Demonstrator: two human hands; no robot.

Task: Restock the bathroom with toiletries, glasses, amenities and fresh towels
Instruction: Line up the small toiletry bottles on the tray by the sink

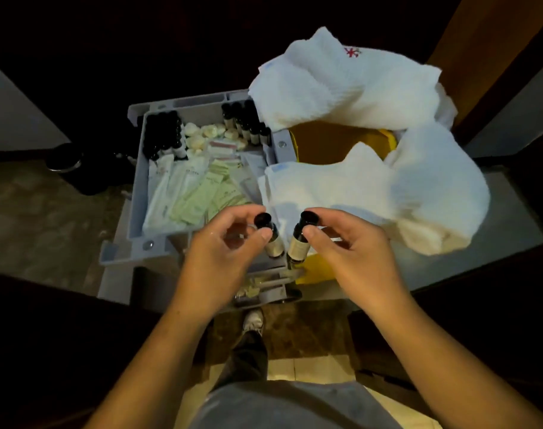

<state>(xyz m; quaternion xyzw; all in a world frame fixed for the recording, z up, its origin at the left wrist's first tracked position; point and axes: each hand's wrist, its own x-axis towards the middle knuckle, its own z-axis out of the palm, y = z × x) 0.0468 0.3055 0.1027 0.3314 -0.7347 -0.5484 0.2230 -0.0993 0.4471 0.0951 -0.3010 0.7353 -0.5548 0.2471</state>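
Observation:
My left hand grips a small toiletry bottle with a black cap and pale label. My right hand grips a second, similar bottle. Both bottles are held tilted side by side over the near edge of a grey cart tray. The tray holds rows of dark bottles, more labelled bottles, round wrapped soaps and flat green and white amenity packets. White towels are draped over the yellow bag to the right.
A yellow bag hangs open at the cart's right, rimmed by towels. A dark round bin stands on the floor to the left. A wooden door is at the upper right. My shoe shows below the cart.

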